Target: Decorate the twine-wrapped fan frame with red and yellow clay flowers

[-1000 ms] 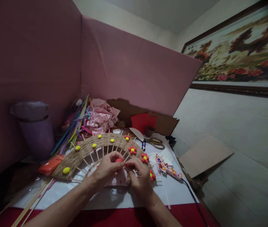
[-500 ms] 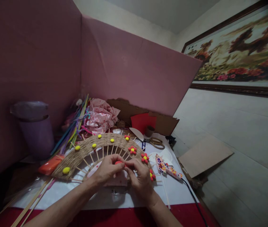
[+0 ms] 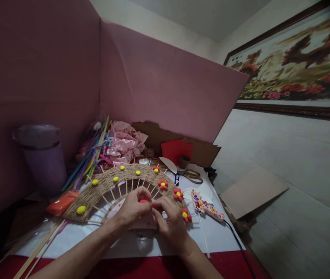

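Note:
My left hand point(image 3: 134, 208) is closed on a lump of red modelling clay point(image 3: 144, 201), which shows between thumb and curled fingers. Fingertips of my right hand point(image 3: 170, 221) meet it there, pinched at the clay's right side; whether a separate bit is between them I cannot make out. Just beyond my hands lies a woven twine arch point(image 3: 95, 193) with thin sticks poking out of both edges. Yellow clay dots point(image 3: 81, 210) sit along its left and top. On its right side, red petals surround yellow centres as flowers point(image 3: 178, 194).
A flower-patterned glue gun point(image 3: 207, 207) with a black cord lies at right, near scissors point(image 3: 193, 176). At left are an orange packet point(image 3: 63, 203), loose sticks point(image 3: 41, 246) and a purple bin point(image 3: 45, 166). Crumpled pink cloth point(image 3: 126, 141) and red sheets point(image 3: 175, 150) are behind.
My right hand has shifted slightly left and its fingers have turned over the clay. More of the red lump shows above my left thumb, and the lowest right flower is less covered.

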Available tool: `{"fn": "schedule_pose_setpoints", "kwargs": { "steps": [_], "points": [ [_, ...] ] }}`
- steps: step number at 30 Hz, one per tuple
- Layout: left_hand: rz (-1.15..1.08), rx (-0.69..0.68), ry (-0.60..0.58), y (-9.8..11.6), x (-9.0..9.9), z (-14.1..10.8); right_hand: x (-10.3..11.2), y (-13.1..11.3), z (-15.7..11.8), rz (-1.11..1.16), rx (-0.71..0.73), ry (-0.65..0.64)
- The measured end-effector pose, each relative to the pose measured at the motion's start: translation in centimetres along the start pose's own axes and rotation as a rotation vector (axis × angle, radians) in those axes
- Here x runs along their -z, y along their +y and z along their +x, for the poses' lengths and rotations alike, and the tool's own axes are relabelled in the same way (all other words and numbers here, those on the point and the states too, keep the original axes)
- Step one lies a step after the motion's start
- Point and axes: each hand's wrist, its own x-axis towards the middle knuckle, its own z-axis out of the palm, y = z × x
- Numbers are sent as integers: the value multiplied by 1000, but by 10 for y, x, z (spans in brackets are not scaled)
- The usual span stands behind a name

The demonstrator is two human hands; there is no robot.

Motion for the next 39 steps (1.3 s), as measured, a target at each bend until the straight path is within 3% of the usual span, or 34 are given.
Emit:
{"fn": "schedule_pose_setpoints", "kwargs": {
  "steps": [5,7,10,12,14,19,26,32,39],
  "points": [
    [-26,34,30,1,-2,-2,0,-4,2,99,-83,40],
    [-78,60,41,2,-1,-2,1,-6,3,342,-259,48],
    [-188,75,76,3,3,0,3,-5,6,897,-553,-6],
    [-279,64,70,2,6,3,5,-4,8,1133,-628,3],
    [-338,60,23,-1,9,5,5,-2,9,1217,-640,38],
    [-209,62,-37,-4,8,5,1,2,8,1183,-604,67],
    [-53,39,-76,9,0,-5,-1,0,8,970,-523,131],
    [-63,41,-65,8,1,-5,-1,0,8,930,-523,136],
    [-1,-102,-90,10,-4,-8,-3,5,7,882,-558,161]
  ]
}}
